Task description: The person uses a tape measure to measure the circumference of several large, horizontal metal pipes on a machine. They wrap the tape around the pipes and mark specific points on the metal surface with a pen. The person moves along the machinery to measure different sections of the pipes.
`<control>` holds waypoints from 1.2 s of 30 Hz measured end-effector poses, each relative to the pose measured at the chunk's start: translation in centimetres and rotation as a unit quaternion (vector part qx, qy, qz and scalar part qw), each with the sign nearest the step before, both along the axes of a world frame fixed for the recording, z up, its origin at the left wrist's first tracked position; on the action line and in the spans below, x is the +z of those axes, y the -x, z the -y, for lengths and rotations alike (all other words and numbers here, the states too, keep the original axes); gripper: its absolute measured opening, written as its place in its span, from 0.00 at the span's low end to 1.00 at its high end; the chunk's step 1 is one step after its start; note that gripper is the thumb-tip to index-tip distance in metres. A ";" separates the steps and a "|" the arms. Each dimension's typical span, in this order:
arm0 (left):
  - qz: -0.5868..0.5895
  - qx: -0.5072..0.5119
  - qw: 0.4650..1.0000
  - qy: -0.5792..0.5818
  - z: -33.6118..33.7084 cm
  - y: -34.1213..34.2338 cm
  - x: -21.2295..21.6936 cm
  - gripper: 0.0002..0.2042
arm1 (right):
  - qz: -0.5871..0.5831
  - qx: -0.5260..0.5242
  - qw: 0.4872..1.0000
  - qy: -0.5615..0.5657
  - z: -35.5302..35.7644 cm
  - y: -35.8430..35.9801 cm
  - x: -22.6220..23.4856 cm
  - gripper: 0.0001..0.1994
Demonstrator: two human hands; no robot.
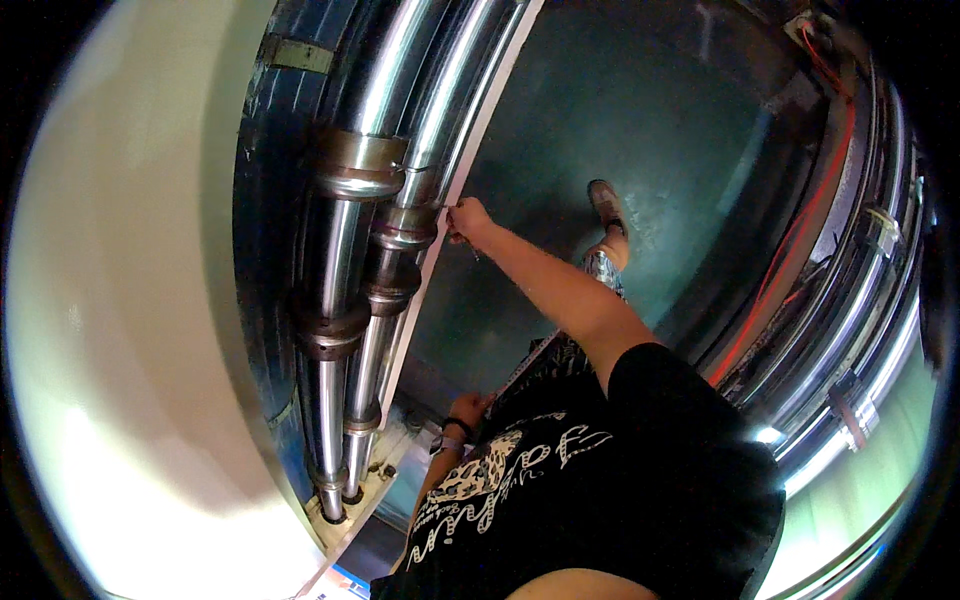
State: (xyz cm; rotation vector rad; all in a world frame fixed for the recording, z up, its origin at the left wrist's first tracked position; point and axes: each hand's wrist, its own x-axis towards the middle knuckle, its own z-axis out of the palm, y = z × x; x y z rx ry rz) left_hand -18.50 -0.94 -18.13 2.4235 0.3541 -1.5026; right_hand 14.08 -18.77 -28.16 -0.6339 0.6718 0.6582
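My right arm stretches across to the left, and my right hand (468, 220) is closed beside a metal collar (408, 228) on the nearer polished rod (428, 140). A small dark bit shows under its fingers, too small to name. Lower down, my left hand (468, 408), with a dark band and a watch at the wrist, is held close to my body with its fingers curled. A thin pale strip (525, 365) runs from near its fingertips along my dark clothes; whether the hand grips it is unclear.
A second thicker rod (340, 260) with heavy collars stands alongside, next to a large cream panel (130, 300). To the right, more polished rods (835, 330) and a red cable (790, 250) run along the machine. My shoe (605, 203) rests on the dark green floor (560, 120).
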 end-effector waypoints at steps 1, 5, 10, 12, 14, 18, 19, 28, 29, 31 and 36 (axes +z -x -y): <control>0.001 0.013 1.000 -0.002 0.0 0.0 0.2 0.29 | -0.023 -0.057 0.997 -0.043 -0.7 0.3 -0.1 0.12; 0.008 0.050 0.999 -0.002 -0.2 0.0 0.5 0.30 | 0.021 0.045 0.996 0.077 -0.1 0.0 1.3 0.14; -0.003 0.006 1.000 -0.028 -0.8 -0.7 -0.2 0.25 | 0.108 0.258 0.960 0.003 1.3 -3.2 -2.0 0.12; 0.000 0.036 0.999 -0.002 -0.9 -0.8 -0.2 0.25 | 0.058 0.246 0.968 0.003 0.9 -3.3 -2.6 0.11; 0.022 0.040 0.999 0.011 -1.0 -0.8 -0.2 0.25 | 0.052 0.242 0.969 0.001 0.5 -3.5 -3.2 0.11; 0.013 0.018 1.000 -0.002 0.0 -1.7 0.7 0.25 | 0.010 0.120 0.986 0.116 -1.5 -1.9 -1.3 0.13; 0.015 0.019 1.000 0.006 -0.2 -1.6 0.6 0.26 | -0.002 0.082 0.985 0.150 -2.0 -1.4 -0.6 0.13; 0.078 -0.004 0.997 0.027 -4.2 2.6 -1.0 0.29 | -0.019 -0.203 0.971 0.121 -5.9 1.0 -0.5 0.14; 0.075 0.009 0.997 0.008 -4.4 3.0 -0.9 0.29 | -0.038 -0.252 0.963 0.092 -6.5 1.1 -0.4 0.14; 0.095 0.032 0.995 0.015 -5.4 4.5 -0.9 0.30 | -0.069 -0.262 0.962 0.047 -6.2 1.6 0.5 0.13; 0.027 0.042 0.998 0.027 -10.9 10.6 -4.5 0.29 | -0.072 -0.309 0.947 -0.050 -4.1 4.2 5.2 0.14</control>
